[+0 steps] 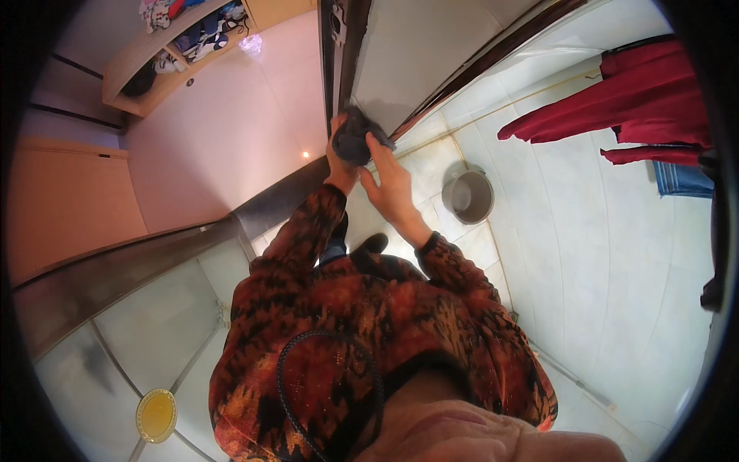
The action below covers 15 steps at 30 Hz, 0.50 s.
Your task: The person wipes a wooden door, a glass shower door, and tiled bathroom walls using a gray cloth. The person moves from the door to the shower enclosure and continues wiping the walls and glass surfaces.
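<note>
A bunched dark grey cloth (352, 138) is between my two hands, close to the lower end of the door panel (408, 58). My left hand (340, 165) grips it from the left side, its fingers partly hidden behind the cloth. From the right, my right hand (392, 189) presses its fingers onto the same cloth, with the thumb at its lower edge. Both forearms, in red and black patterned sleeves, reach forward toward the doorway. Whether the cloth touches the door I cannot tell.
Right of my hands, a grey bucket (468, 196) stands on the tiled floor. Dark red clothing (623, 96) and blue jeans (681, 179) hang at the far right. Beyond the doorway, an open wooden cabinet (181, 58) holds clothes and shoes. A dark threshold (281, 189) crosses the floor.
</note>
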### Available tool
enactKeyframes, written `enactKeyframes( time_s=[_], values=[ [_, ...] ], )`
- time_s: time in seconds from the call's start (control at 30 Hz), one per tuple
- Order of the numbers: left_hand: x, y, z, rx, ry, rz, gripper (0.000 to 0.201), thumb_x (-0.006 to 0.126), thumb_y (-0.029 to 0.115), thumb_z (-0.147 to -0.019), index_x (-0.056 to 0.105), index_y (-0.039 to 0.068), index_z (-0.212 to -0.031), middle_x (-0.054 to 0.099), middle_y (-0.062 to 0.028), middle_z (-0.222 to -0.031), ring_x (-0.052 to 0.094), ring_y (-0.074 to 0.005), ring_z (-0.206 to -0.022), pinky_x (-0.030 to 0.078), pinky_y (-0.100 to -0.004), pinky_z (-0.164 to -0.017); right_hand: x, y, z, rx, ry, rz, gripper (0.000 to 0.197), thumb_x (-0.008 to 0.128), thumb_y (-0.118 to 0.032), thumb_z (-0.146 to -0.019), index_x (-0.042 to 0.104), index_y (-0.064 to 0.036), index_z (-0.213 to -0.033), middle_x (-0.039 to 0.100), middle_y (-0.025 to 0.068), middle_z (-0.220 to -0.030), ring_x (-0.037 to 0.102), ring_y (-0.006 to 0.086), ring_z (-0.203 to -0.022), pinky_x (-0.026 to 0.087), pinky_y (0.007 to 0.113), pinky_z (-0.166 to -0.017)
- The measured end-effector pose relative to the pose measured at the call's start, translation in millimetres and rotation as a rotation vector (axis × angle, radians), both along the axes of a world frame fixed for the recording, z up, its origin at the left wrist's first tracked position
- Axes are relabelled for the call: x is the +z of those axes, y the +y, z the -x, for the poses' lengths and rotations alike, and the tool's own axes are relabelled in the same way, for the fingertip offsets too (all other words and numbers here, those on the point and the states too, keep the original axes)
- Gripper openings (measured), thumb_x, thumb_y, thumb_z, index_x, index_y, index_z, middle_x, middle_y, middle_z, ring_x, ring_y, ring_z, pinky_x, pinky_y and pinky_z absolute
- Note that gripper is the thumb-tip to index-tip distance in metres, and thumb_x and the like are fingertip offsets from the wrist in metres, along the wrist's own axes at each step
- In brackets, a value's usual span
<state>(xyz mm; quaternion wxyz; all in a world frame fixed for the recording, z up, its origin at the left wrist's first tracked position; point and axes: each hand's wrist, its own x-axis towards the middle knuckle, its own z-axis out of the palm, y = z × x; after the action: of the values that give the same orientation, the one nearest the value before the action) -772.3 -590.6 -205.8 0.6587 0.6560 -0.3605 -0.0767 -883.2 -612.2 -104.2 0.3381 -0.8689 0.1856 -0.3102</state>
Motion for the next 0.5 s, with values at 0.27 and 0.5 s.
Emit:
enactKeyframes(
  time_s=[0.27, 0.5],
  values=[
    [50.3, 10.5, -29.1, -0.047, 0.164, 0.173, 0.039, 0.054, 0.003, -0.078, 0.048, -0.002, -0.117, 0.057, -0.0098, -0.106, 0.054, -0.0179, -0.095, 0.043, -0.0292, -0.083, 28.1, -0.8, -20.0, 0.023, -0.116, -0.041, 0.058, 0.057, -0.001, -0.076, 0.035, 0.0021, -0.130, 0.051, 0.0240, -0.109, 0.052, 0.0391, -0.098, 0.044, 0.036, -0.080],
    [119.1, -25.5, -46.9, -0.005, 0.365, 0.623, 0.026, 0.057, 0.008, -0.083, 0.050, -0.001, -0.106, 0.054, -0.0061, -0.099, 0.053, -0.0124, -0.084, 0.045, -0.0250, -0.072, 63.3, -12.1, -53.9, 0.061, -0.289, 0.057, 0.060, 0.056, -0.003, -0.077, 0.031, 0.0041, -0.132, 0.047, 0.0240, -0.120, 0.049, 0.0351, -0.110, 0.039, 0.034, -0.091]
  ],
)
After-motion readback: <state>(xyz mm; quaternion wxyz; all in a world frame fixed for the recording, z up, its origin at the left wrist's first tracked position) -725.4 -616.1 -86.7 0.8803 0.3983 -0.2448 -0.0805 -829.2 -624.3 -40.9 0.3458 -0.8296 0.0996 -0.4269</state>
